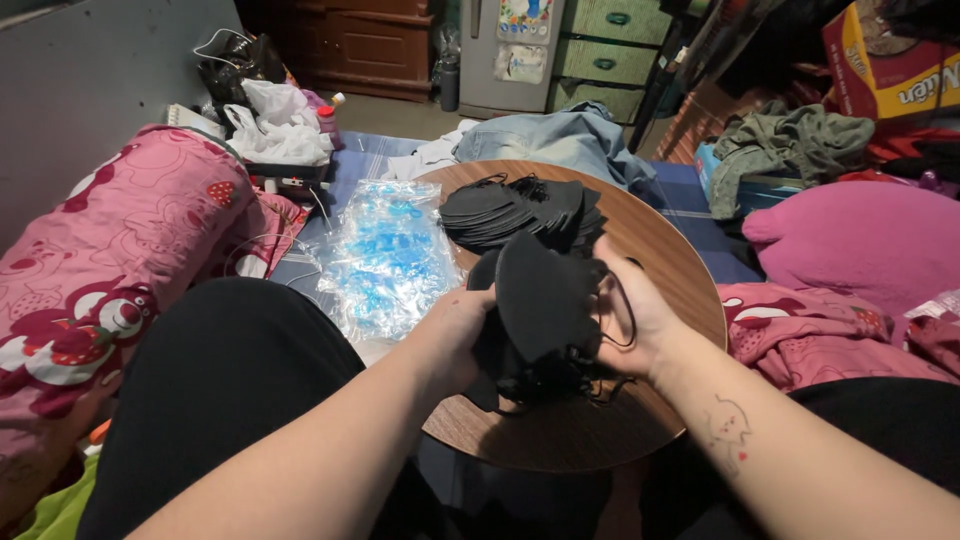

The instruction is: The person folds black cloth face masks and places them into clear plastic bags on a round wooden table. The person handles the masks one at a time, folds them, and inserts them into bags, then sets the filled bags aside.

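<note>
Round wooden table | black masks (a bunch) between both hands | left hand, right hand: grip closed on them

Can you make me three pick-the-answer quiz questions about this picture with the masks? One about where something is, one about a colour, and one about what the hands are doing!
1. Where does the spread pile of masks lie?
A on the round wooden table
B on the pink pillow
C in a drawer

2. What colour are the masks?
A white
B black
C blue

3. What are the left hand and right hand doing?
A resting empty
B together holding a bunch of masks
C folding jeans

Answers: 1 A, the pile sits on the tabletop; 2 B, all look black; 3 B, both hands grip the bunch.
</note>
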